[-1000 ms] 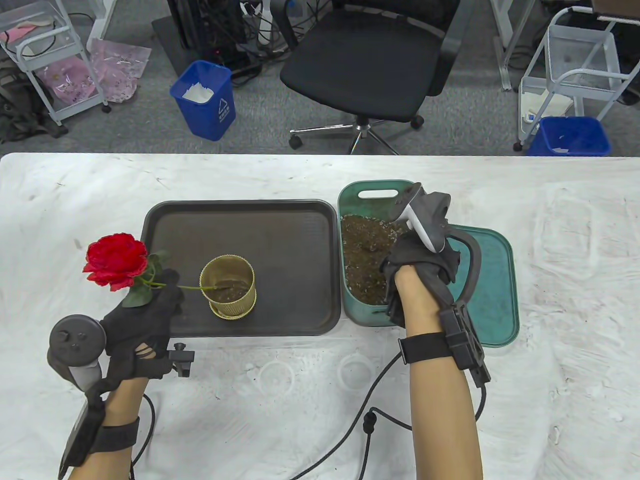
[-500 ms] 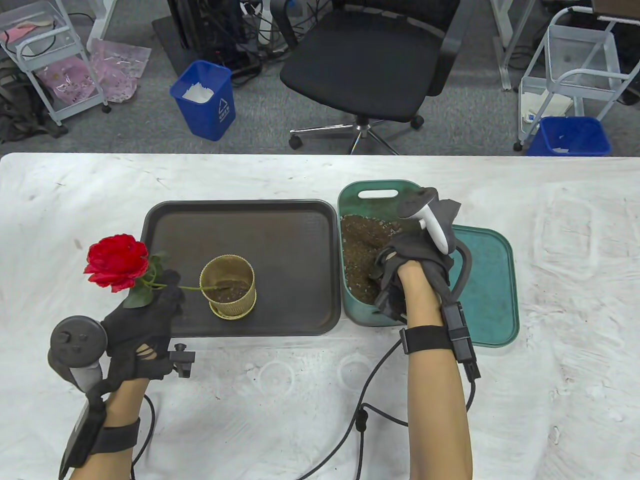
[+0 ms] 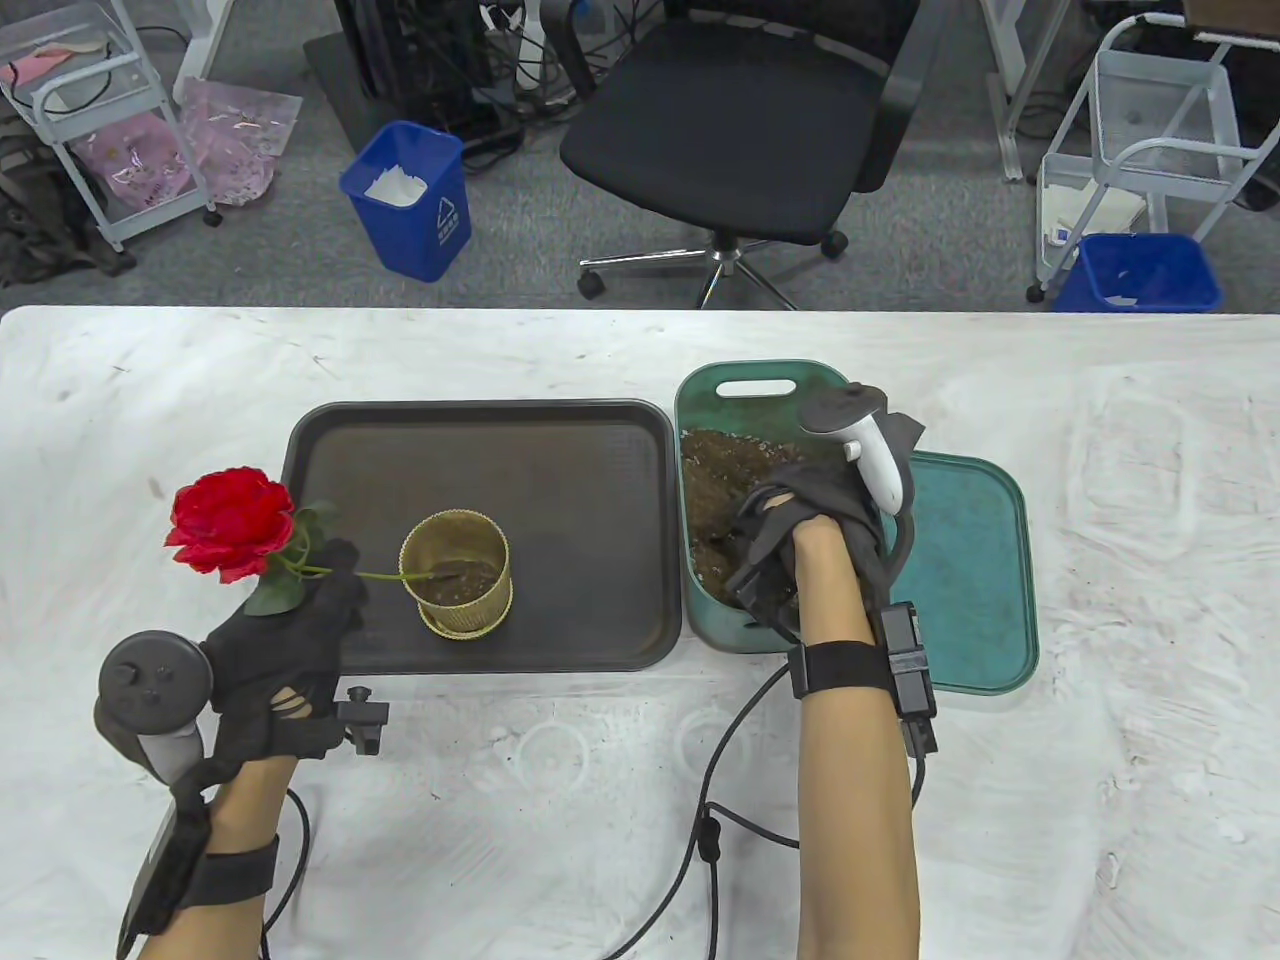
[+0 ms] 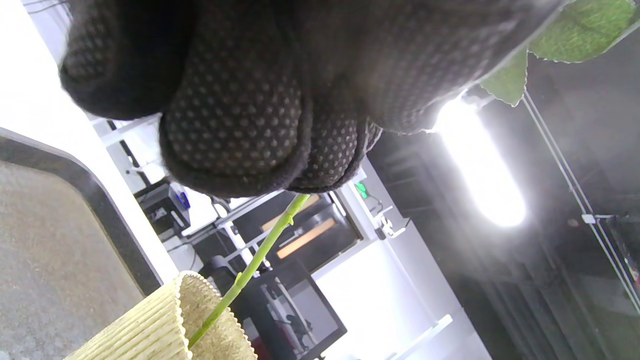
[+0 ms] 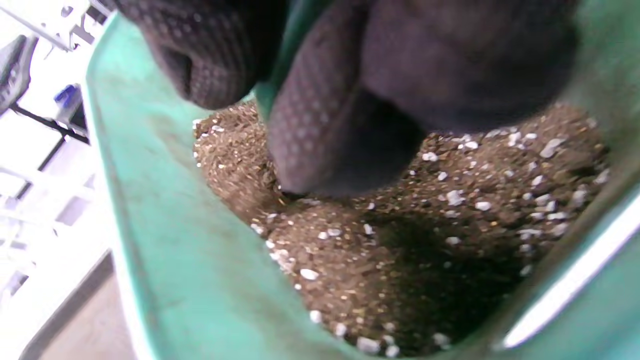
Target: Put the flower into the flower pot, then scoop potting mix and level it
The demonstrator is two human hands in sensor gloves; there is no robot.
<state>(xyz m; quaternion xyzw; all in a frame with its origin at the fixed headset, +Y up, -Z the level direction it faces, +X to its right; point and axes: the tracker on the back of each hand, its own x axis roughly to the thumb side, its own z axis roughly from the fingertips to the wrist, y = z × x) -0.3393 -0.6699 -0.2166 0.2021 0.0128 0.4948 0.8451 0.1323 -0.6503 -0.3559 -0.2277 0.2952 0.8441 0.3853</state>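
Note:
A red rose (image 3: 232,522) leans left, and its green stem (image 3: 385,576) runs into the gold ribbed pot (image 3: 457,572) on the dark tray (image 3: 480,440). My left hand (image 3: 335,575) pinches the stem just left of the pot; in the left wrist view the fingers (image 4: 235,125) close over the stem (image 4: 260,250) above the pot rim (image 4: 165,320). My right hand (image 3: 765,545) is down in the green bin (image 3: 757,385) of potting mix (image 3: 715,470). Its fingers (image 5: 315,130) curl round a green scoop handle (image 5: 285,55) and touch the mix (image 5: 400,250). The scoop's bowl is hidden.
The bin's green lid (image 3: 965,570) lies flat to the right of the bin. A little soil sits inside the pot. Glove cables trail over the white table near the front edge. An office chair, blue bins and carts stand beyond the table.
My right hand has moved left and toward me inside the bin, sinking lower into the mix. The left hand and the rose have stayed put.

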